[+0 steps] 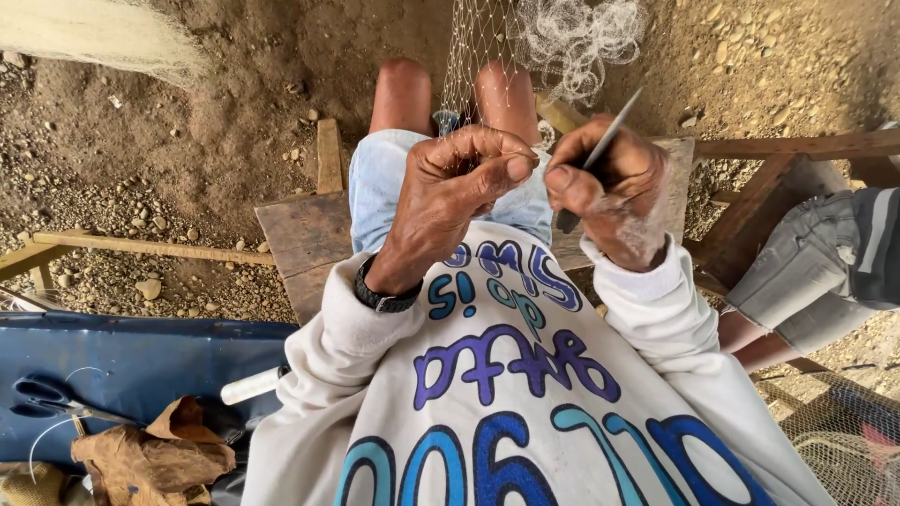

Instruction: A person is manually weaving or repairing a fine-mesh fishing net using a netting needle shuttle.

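Note:
A pale, fine-meshed fishing net (487,47) hangs down over my knees to my hands. My left hand (459,183) is closed, pinching the net's threads between thumb and fingers just above my lap. A black watch (382,298) is on that wrist. My right hand (609,187) sits close beside it, closed on a thin dark netting needle (605,141) that points up and to the right. I sit on a wooden bench (305,234) in light denim shorts and a white printed sweatshirt.
Pebbly dirt ground lies all around. A blue tarp (141,361) at lower left carries scissors (47,398), a white spool (251,384) and a brown rag (155,450). Another person's leg in grey shorts (806,272) is at right, near wooden frame pieces (797,145).

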